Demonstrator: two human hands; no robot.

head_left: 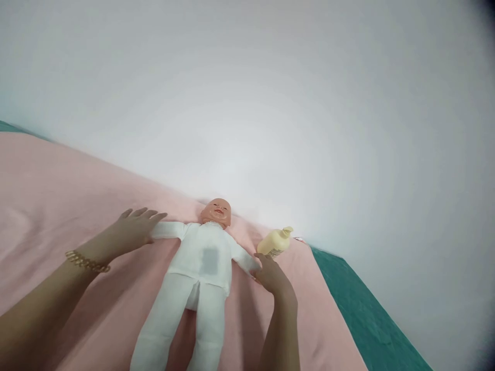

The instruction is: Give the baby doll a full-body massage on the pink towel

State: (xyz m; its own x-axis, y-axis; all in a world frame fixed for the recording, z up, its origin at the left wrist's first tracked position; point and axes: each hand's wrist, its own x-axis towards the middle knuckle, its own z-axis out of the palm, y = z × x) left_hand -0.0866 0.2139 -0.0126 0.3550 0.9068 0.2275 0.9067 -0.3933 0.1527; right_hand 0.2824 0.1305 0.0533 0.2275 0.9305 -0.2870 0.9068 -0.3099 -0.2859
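Note:
A baby doll (209,247) lies on its back in a white long-sleeved top and white trousers, its arms out to the sides. A grey rectangular patch marks the chest. My left hand (135,232), with a gold bracelet at the wrist, rests at the end of one sleeve; its fingers are stretched out and spread, and it hides the doll's hand there. On the other side, my right hand (274,274) has finger and thumb around the end of the other sleeve. Just beyond it is a pale yellow pump bottle (274,242), leaning over.
A pink cloth (100,180) with soft folds lies beneath the doll. Green covering (367,309) shows past its right edge and at the far left corner. A plain white wall (247,103) rises directly behind the doll's head and the bottle.

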